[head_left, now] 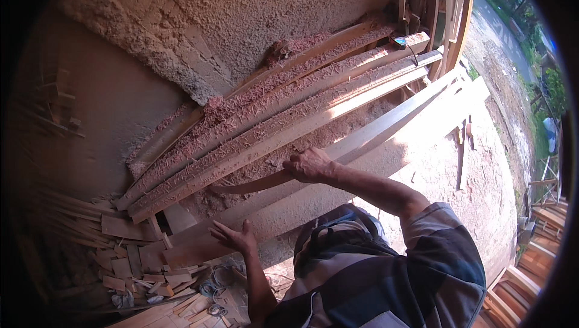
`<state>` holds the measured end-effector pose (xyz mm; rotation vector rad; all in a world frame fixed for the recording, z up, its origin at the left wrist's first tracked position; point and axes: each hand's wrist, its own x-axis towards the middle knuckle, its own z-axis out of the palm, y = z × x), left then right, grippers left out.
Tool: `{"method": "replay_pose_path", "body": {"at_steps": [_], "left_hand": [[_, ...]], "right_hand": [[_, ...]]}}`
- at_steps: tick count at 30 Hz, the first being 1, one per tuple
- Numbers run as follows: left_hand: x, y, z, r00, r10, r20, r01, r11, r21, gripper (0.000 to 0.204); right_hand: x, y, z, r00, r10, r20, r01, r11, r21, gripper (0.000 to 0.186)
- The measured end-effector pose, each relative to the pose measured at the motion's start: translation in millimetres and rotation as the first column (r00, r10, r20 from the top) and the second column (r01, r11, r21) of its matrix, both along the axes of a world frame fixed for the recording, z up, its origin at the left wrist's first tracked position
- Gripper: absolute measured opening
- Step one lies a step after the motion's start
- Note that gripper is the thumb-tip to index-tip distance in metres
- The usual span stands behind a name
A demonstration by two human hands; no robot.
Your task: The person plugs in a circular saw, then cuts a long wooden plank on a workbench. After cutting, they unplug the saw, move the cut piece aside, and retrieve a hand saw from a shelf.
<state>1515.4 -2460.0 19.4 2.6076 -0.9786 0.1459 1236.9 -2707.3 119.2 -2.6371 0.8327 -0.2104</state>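
Observation:
A long, thin wooden board (381, 126) runs up toward the right, its lower left end tapering to a narrow strip. My right hand (310, 165) is closed around this board near that end. Below it lies a wide, pale plank (286, 218), sunlit on its right part. Over the plank's left part is my left hand (235, 237), fingers spread and nothing in it. Whether it touches the plank I cannot tell.
Several long beams (265, 132) covered in reddish shavings lie beyond the boards, against a rough wall (241, 8). A tape measure (398, 43) rests at their far right end. Wood offcuts (123, 268) and coiled cable (218, 280) litter the lower left. A handsaw (463, 153) lies right.

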Motion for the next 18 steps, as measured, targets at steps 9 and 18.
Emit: {"method": "replay_pose_path", "body": {"at_steps": [9, 18], "left_hand": [[-25, -107, 157, 0.709, -0.676, 0.198, 0.702, 0.704, -0.111, 0.052], [21, -91, 339, 0.576, -0.6, 0.555, 0.794, 0.573, -0.205, 0.031]], "right_hand": [[-35, 47, 100, 0.979, 0.06, 0.195, 0.02, 0.924, -0.381, 0.05], [-223, -7, 230, 0.846, -0.37, 0.384, 0.522, 0.429, -0.737, 0.06]]}}
